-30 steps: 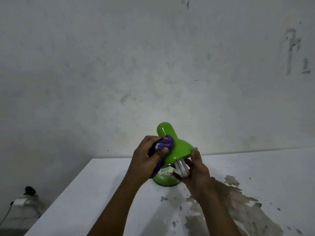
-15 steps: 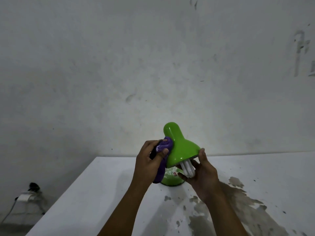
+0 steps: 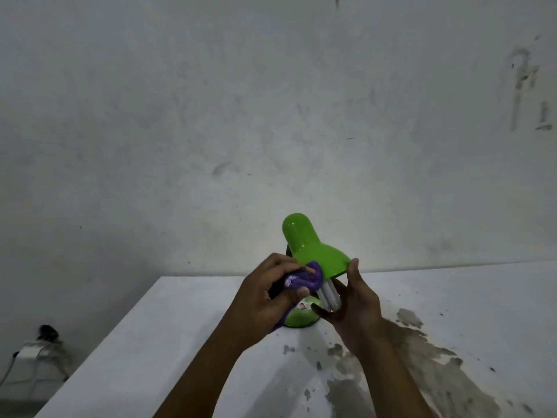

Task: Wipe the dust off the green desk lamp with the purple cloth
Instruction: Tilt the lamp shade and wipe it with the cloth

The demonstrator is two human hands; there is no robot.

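Note:
The green desk lamp (image 3: 310,248) stands on the white table (image 3: 168,342), its shade tilted with the white spiral bulb (image 3: 330,297) pointing down toward me. My left hand (image 3: 265,300) grips the bunched purple cloth (image 3: 301,280) and presses it against the shade's lower left rim. My right hand (image 3: 352,309) holds the right rim of the shade, fingers cupped under the bulb. The round green base (image 3: 301,318) shows between my hands; the lamp's neck is hidden.
A grey stained wall (image 3: 271,116) rises right behind the table. Dark peeling patches (image 3: 407,357) spread over the table's right side. On the floor at lower left lies a power strip with cables (image 3: 33,351).
My left hand has slid the cloth down from the shade's narrow neck to its lower left rim. The right hand keeps its hold on the rim.

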